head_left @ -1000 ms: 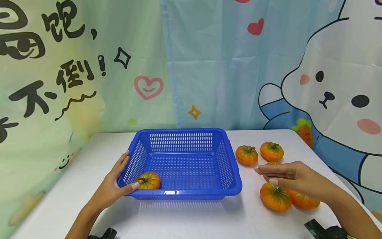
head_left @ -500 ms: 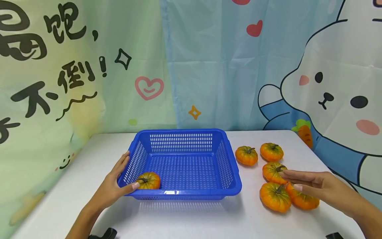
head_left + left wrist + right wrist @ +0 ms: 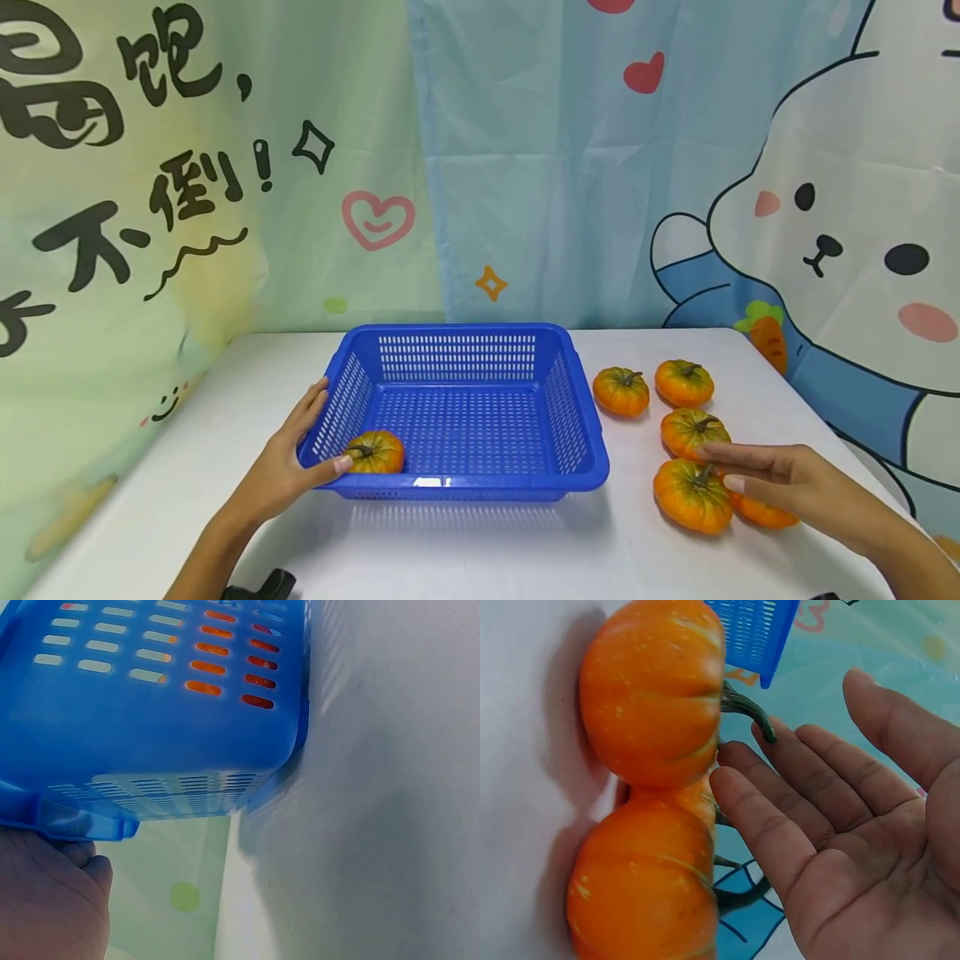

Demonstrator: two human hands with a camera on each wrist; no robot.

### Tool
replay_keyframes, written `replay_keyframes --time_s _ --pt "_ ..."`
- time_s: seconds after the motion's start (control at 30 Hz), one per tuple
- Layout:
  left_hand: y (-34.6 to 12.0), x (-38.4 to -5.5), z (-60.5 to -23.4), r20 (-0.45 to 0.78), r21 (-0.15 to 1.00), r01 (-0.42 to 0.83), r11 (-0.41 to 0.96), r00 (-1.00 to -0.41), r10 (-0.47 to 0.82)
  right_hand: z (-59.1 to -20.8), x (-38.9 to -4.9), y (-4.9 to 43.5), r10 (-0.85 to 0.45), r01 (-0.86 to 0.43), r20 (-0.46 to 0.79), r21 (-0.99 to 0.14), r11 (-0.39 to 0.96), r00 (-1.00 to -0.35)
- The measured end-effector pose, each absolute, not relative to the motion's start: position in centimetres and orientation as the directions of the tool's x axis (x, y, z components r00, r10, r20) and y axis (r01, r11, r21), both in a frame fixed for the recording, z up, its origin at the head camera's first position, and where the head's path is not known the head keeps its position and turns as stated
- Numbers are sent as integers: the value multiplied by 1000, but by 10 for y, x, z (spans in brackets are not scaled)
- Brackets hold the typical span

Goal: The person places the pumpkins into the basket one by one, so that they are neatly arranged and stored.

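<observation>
A blue plastic basket (image 3: 480, 482) sits on the table with one small orange pumpkin (image 3: 377, 452) in its front left corner. My left hand (image 3: 273, 471) holds the basket's left side, the thumb over the rim near that pumpkin and the fingers along the outside. My right hand (image 3: 795, 483) is above the pumpkins on the right, fingers extended, with nothing held. Below and beside it are a front pumpkin (image 3: 692, 497), a partly covered pumpkin (image 3: 767, 511) and another pumpkin (image 3: 692, 431) behind. In the right wrist view the fingertips are close to a green stem (image 3: 746, 709).
Two more pumpkins, a near one (image 3: 621, 392) and a far one (image 3: 684, 382), stand right of the basket toward the back. The white table (image 3: 480, 554) ends at a printed curtain (image 3: 517, 208). A black strap piece (image 3: 262, 587) shows at the left wrist.
My right hand has drawn back to the right and lower, uncovering the middle pumpkin, then shifted slightly left and down over the front ones. The left hand and basket stay in place.
</observation>
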State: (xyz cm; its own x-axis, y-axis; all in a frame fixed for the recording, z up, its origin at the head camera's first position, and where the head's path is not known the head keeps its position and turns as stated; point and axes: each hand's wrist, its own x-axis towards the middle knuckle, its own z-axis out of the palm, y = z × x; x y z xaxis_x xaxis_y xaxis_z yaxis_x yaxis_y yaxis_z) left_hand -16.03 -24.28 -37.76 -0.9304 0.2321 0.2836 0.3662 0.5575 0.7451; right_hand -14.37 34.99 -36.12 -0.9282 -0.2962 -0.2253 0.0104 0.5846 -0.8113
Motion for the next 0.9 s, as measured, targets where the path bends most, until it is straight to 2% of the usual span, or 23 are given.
replay_keyframes --time_s 0.33,0.7,0.9 --pt "-244 -163 -380 288 735 367 571 -930 226 -365 -147 335 -369 -15 -200 -863 505 -907" --pt "-243 -163 -381 287 733 365 575 -931 224 -373 -155 311 -402 -146 -139 -786 601 -905" --pt "-243 -162 -380 291 734 366 571 -931 222 -374 -159 300 -454 -164 -155 -793 586 -877"
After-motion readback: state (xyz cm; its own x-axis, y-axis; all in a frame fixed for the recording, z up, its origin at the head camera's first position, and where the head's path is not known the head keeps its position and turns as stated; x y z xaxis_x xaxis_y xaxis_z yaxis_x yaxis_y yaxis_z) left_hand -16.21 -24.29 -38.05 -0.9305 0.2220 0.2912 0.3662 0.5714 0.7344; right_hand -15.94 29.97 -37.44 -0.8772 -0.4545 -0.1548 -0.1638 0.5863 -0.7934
